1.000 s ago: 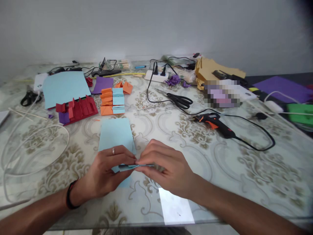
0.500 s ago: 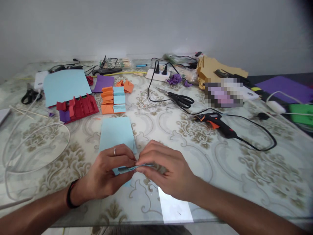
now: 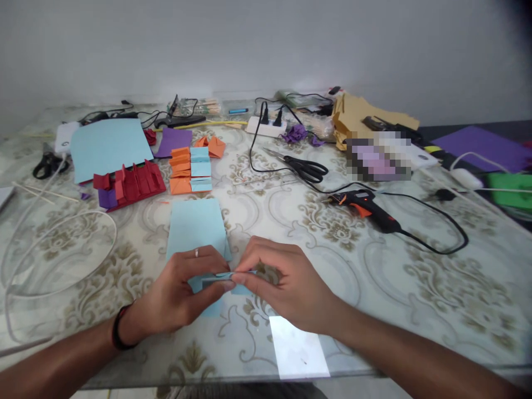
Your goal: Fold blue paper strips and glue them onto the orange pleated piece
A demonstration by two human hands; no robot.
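Note:
Between my two hands is a small folded piece of light blue paper [image 3: 218, 280], seen nearly edge-on. My left hand [image 3: 183, 291] pinches its left part between thumb and fingers. The fingertips of my right hand [image 3: 282, 280] grip the paper's right part, almost touching my left thumb. Much of the paper is hidden by my fingers. Beneath and beyond my left hand, light blue sheets [image 3: 195, 224] lie on the patterned table cover. Farther back sit pleated strips, orange [image 3: 179, 172] and light blue [image 3: 200, 168], side by side.
Pleated red paper [image 3: 141, 183] and a large blue sheet [image 3: 110, 147] lie at left, near a white cable [image 3: 116, 230]. Black-handled scissors [image 3: 305, 168], a glue gun [image 3: 369, 210] with its cord, and a power strip [image 3: 266, 126] are at the back and right.
Both hands stay in nearly the same place. The folded paper has turned slightly in my fingers, and my left thumb now lies along its front near my right fingertips.

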